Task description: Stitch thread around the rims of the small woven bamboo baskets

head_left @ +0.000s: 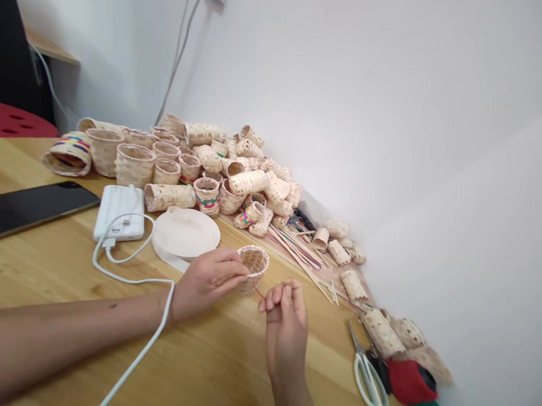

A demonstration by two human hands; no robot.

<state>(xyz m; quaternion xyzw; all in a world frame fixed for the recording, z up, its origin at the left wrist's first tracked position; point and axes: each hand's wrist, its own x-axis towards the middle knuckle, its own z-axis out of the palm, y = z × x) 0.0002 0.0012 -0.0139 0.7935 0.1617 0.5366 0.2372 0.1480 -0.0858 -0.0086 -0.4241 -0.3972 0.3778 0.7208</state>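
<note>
A small woven basket (253,261) stands tilted on the wooden table, its rim bound in white with a reddish stitch. My left hand (211,280) pinches the near left side of that rim. A thin red thread (258,291) runs from the rim to my right hand (285,316), whose fingers are closed on it just right of the basket. Part of the basket's lower body is hidden behind my left fingers. Right behind my left hand lies a roll of flat white strip (186,232).
Many woven baskets (134,164) are heaped along the wall. A white power bank (120,212) with a cable lies left, beside a black phone (34,207). Thin coloured sticks (298,250) lie behind the basket. White-handled scissors (370,381) and a red bundle (411,381) lie right.
</note>
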